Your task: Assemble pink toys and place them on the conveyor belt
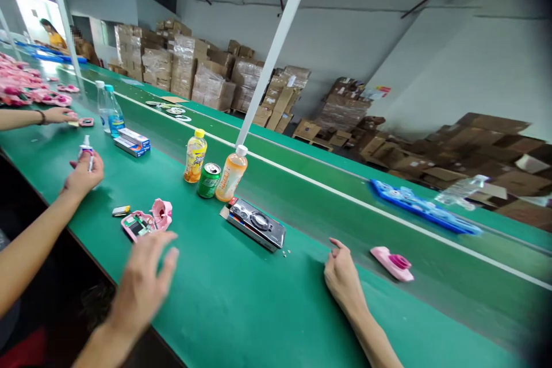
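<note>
My left hand (146,282), smeared by motion, is over the near side of the bench with fingers spread and nothing in it. Just beyond its fingertips lies an opened pink toy camera (161,214), its green circuit board showing. A small silver and yellow battery (121,211) sits to the left of it. My right hand (342,276) rests at the belt's near edge, index finger stretched out and the others loosely curled; no object shows in it. To its right is a pink casing part (392,263) with a magenta ring, apart from the hand.
Bottles (233,175), a green can (209,180) and a black boxed item (259,223) stand mid-bench. At left, a co-worker's hand (84,175) holds a small tube; another hand (58,115) reaches toward pink parts. A blue tray (422,210) is on the belt.
</note>
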Demonstrator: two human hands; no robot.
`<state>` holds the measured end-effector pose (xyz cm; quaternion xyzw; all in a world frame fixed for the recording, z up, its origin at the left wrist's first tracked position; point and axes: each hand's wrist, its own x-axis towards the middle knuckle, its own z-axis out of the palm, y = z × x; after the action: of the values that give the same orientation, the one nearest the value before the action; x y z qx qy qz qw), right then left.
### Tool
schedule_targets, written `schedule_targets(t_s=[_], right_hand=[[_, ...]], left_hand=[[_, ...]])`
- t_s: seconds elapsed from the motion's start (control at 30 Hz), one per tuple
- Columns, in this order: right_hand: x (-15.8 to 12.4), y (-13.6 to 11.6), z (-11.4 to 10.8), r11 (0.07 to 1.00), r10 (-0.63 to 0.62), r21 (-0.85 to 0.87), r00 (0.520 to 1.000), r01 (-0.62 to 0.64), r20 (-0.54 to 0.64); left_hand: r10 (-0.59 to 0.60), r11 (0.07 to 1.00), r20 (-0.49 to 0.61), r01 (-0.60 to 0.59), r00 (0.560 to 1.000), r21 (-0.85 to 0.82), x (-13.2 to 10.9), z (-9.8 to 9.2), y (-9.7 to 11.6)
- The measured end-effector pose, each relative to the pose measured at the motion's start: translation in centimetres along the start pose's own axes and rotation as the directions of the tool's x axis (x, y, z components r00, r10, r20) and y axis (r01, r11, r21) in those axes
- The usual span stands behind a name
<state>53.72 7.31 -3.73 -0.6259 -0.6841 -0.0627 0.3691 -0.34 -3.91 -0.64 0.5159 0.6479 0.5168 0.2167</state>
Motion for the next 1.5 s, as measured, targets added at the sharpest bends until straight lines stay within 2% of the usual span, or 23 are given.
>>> schedule_targets(t_s=[0.03, 0.07, 0.1, 0.17, 0.2, 0.27, 0.33, 0.4, 0.5, 0.57, 0.67, 0.73, 0.83, 0.87, 0.93, 1.0, 1.03, 1.1, 1.17, 1.27, 1.33, 1.43, 1.5], right_hand=[[0.1, -0.2, 0.0, 1.0, 0.005, 0.011, 1.0, -0.005, 0.002], [0.2, -0.4, -0.1, 1.0, 0.01, 0.024, 1.0, -0.011, 0.009], [0.3, -0.8, -0.2, 0.999, 0.016, 0.037, 1.0, -0.017, 0.02], [0.3, -1.8, -0.8, 0.998, 0.027, 0.064, 0.998, -0.03, 0.055], [0.1, -2.4, -1.1, 0.996, 0.033, 0.077, 0.997, -0.039, 0.075], [-0.7, -3.6, -1.8, 0.993, 0.053, 0.101, 0.992, -0.065, 0.117], [-2.2, -4.9, -2.4, 0.988, 0.08, 0.121, 0.985, -0.1, 0.155], [-4.4, -6.4, -2.8, 0.982, 0.107, 0.137, 0.976, -0.134, 0.189], [-8.6, -9.1, -3.3, 0.97, 0.134, 0.164, 0.96, -0.178, 0.246], [-11.5, -11.3, -3.9, 0.942, 0.169, 0.23, 0.939, -0.243, 0.301], [-14.9, -14.8, -5.0, 0.877, 0.152, 0.364, 0.9, -0.314, 0.409], [-16.1, -16.6, -5.7, 0.861, 0.131, 0.393, 0.889, -0.322, 0.439], [-16.5, -18.1, -6.2, 0.858, 0.181, 0.371, 0.886, -0.355, 0.428], [-16.4, -18.4, -6.3, 0.865, 0.208, 0.358, 0.9, -0.353, 0.383], [-16.1, -19.3, -6.5, 0.901, 0.224, 0.331, 0.954, -0.281, 0.201], [-15.7, -20.9, -6.6, 0.942, 0.105, 0.315, 0.993, -0.117, 0.056], [-15.5, -21.9, -6.5, 0.944, -0.001, 0.329, 0.998, -0.02, 0.062], [-15.1, -24.0, -6.0, 0.913, -0.198, 0.39, 0.965, 0.117, 0.175], [-14.9, -25.6, -5.0, 0.898, -0.273, 0.414, 0.928, 0.15, 0.255], [-15.1, -26.5, -3.3, 0.906, -0.231, 0.404, 0.948, 0.126, 0.221], [-15.5, -26.5, -2.5, 0.904, -0.221, 0.405, 0.961, 0.137, 0.169], [-15.9, -26.4, -2.2, 0.911, -0.276, 0.34, 0.957, 0.232, 0.085], [-16.0, -26.4, -2.4, 0.898, -0.348, 0.31, 0.935, 0.311, 0.071]], left_hand=[[0.006, 0.997, -0.095, 0.002, 0.996, 0.082, -1.2, 0.5, -0.8], [0.05, 0.955, -0.18, 0.006, 0.982, 0.295, -1.8, 0.7, -1.6], [0.051, 0.892, -0.207, 0.049, 0.977, 0.45, -1.7, 0.4, -2.4], [0.041, 0.782, -0.156, 0.065, 0.987, 0.619, -0.2, -0.7, -3.5], [0.032, 0.766, -0.106, 0.044, 0.994, 0.641, 0.8, -1.3, -3.8], [0.047, 0.786, 0.007, -0.042, 0.999, 0.617, 2.5, -1.5, -3.7], [0.087, 0.817, 0.113, -0.136, 0.99, 0.56, 3.1, -0.3, -2.9], [0.135, 0.843, 0.23, -0.234, 0.964, 0.485, 2.1, 1.9, -1.7], [0.185, 0.904, 0.399, -0.314, 0.898, 0.289, -1.5, 5.7, 0.6], [0.177, 0.958, 0.473, -0.261, 0.863, 0.118, -4.6, 7.9, 2.5], [0.101, 0.995, 0.529, -0.094, 0.843, -0.041, -9.0, 10.4, 5.3], [0.065, 0.993, 0.546, -0.002, 0.835, -0.116, -11.4, 11.4, 6.6], [0.014, 0.974, 0.546, 0.113, 0.838, -0.198, -13.4, 11.5, 6.9], [-0.009, 0.965, 0.542, 0.149, 0.84, -0.215, -13.7, 11.3, 6.6], [-0.038, 0.952, 0.534, 0.193, 0.844, -0.236, -13.8, 10.7, 6.0], [-0.002, 0.957, 0.553, 0.161, 0.833, -0.24, -13.6, 10.2, 5.5], [0.039, 0.963, 0.568, 0.12, 0.822, -0.241, -13.5, 10.0, 5.3], [0.12, 0.967, 0.585, 0.039, 0.802, -0.253, -13.3, 9.8, 5.3], [0.127, 0.964, 0.564, 0.033, 0.816, -0.265, -13.3, 10.0, 5.4], [-0.005, 0.93, 0.465, 0.175, 0.885, -0.323, -13.1, 10.4, 5.5], [-0.121, 0.857, 0.44, 0.318, 0.89, -0.405, -13.0, 10.5, 5.4], [-0.249, 0.706, 0.541, 0.533, 0.803, -0.467, -12.9, 10.3, 5.4], [-0.277, 0.643, 0.59, 0.603, 0.758, -0.473, -12.8, 10.1, 5.4]])
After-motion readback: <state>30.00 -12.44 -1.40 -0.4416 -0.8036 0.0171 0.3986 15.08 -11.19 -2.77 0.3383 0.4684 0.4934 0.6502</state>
